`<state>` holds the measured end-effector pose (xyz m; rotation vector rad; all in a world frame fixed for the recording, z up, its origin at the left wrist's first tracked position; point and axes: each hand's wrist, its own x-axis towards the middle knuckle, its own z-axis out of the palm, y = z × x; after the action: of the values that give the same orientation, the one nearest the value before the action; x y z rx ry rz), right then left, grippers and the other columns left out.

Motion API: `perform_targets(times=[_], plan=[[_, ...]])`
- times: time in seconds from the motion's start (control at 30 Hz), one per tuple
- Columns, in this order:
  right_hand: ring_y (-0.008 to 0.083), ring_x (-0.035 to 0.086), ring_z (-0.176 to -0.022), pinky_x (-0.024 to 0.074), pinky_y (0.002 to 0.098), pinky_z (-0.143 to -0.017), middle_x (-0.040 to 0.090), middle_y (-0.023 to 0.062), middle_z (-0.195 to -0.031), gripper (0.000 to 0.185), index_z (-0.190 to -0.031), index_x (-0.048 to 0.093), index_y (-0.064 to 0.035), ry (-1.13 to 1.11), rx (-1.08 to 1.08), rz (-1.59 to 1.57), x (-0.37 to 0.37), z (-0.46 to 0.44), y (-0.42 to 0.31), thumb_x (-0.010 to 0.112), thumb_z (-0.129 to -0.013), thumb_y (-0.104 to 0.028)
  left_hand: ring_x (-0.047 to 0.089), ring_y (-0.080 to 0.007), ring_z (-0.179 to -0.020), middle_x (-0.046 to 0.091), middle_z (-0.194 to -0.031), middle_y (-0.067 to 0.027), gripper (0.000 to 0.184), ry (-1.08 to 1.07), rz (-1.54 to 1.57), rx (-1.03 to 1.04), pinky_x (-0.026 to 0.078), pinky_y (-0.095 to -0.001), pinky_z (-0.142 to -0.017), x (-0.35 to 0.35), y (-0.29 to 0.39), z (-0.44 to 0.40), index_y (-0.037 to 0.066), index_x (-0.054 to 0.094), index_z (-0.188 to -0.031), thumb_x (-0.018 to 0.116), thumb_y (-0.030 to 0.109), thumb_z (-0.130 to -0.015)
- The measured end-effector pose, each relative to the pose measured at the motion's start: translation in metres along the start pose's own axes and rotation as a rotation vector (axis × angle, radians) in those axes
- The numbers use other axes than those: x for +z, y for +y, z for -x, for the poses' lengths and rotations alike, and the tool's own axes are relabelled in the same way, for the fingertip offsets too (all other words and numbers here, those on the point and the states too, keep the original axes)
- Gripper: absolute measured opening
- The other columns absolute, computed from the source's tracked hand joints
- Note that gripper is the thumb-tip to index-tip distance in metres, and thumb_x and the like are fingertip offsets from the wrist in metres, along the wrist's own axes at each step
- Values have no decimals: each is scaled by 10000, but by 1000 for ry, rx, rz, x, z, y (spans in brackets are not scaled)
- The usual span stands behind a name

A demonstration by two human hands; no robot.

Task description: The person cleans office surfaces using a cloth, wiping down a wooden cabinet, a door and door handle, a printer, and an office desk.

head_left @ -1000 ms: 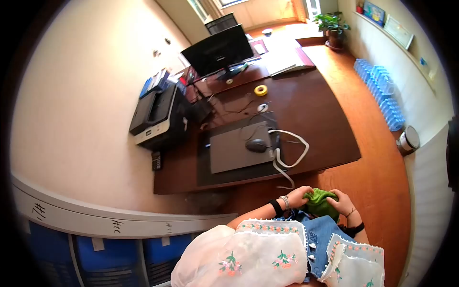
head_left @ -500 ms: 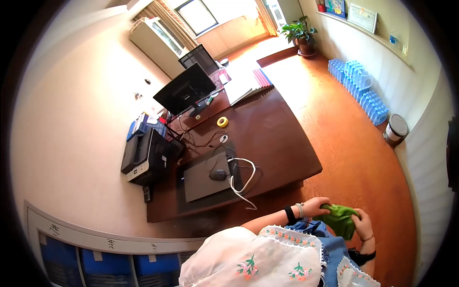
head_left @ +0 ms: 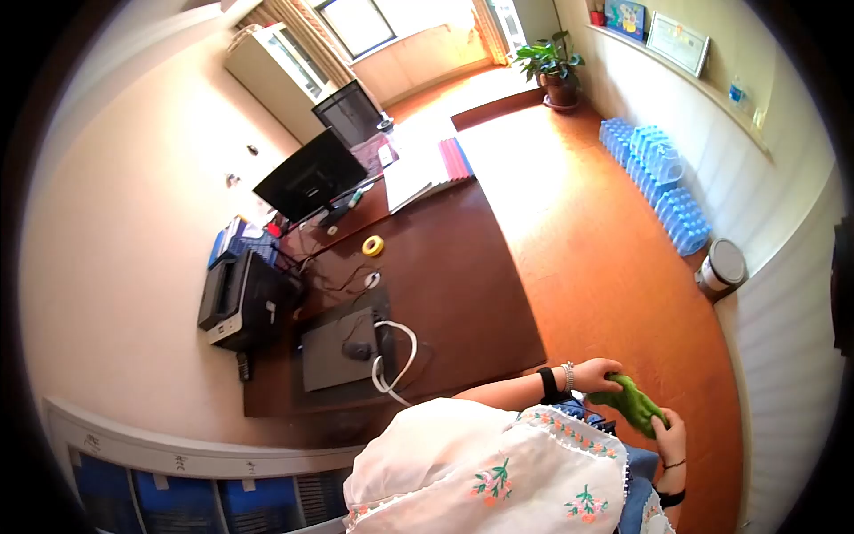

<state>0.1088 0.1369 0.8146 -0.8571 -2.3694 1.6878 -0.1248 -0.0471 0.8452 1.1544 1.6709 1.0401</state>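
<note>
A green cloth (head_left: 633, 402) is stretched between my two hands in front of my body, above the wooden floor. My left hand (head_left: 594, 376), with a black band and a bracelet at the wrist, grips its upper left end. Closed on the lower right end is my right hand (head_left: 671, 434), which also has a dark band at the wrist. The cloth looks bunched into a narrow strip.
A dark desk (head_left: 471, 294) stands to my left, carrying a closed laptop (head_left: 334, 356), a mouse, a monitor (head_left: 310, 176), yellow tape (head_left: 373, 246) and a printer (head_left: 245, 303). Bottled-water packs (head_left: 680, 218) and a trash bin (head_left: 721, 267) line the right wall.
The view has shifted, so the desk appears farther left. The cloth has gone from loosely spread to a narrower, bunched strip, still held in both hands.
</note>
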Motion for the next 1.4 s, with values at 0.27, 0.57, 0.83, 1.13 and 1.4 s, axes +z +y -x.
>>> perform_targets(times=[0.27,0.57,0.83,1.13,1.4], plan=[[149,520,-935,415,274,-812,543,71,-1041,189,-957,598,23,-136,41,-102,-79,-97,-62,597,-802,-85,608,-233,-830,626,-909,-138,355,-90,62,-100,489,-330,-725,-44,-4,-136,22,591,-998,636,308,-792],[165,533,-1005,414,280,-861,564,96,-1127,151,-937,594,43,-163,69,-255,-144,-158,-64,581,-806,-30,587,-173,-801,593,-844,-94,292,91,235,-8,485,-307,-687,-53,7,-186,29,516,-1006,657,143,-778],[141,553,-878,442,254,-741,610,70,-992,164,-960,605,18,-591,-107,-292,-195,-227,-91,586,-827,-75,559,-117,-811,591,-874,-54,253,384,365,-67,474,-262,-695,-24,42,-190,15,549,-1032,632,118,-816],[105,551,-788,469,249,-682,579,34,-875,250,-992,593,-2,-983,-188,-138,-224,-282,-85,577,-861,-214,553,-92,-871,602,-944,-25,221,607,433,-97,461,-231,-765,16,121,-186,-11,556,-1074,561,82,-873],[116,563,-779,479,254,-611,590,59,-891,339,-1002,590,-25,-1360,-45,-294,-208,-295,-53,486,-920,-337,516,-168,-1031,543,-1124,-85,241,806,286,15,413,-287,-881,38,152,-198,-28,561,-1104,516,57,-883]])
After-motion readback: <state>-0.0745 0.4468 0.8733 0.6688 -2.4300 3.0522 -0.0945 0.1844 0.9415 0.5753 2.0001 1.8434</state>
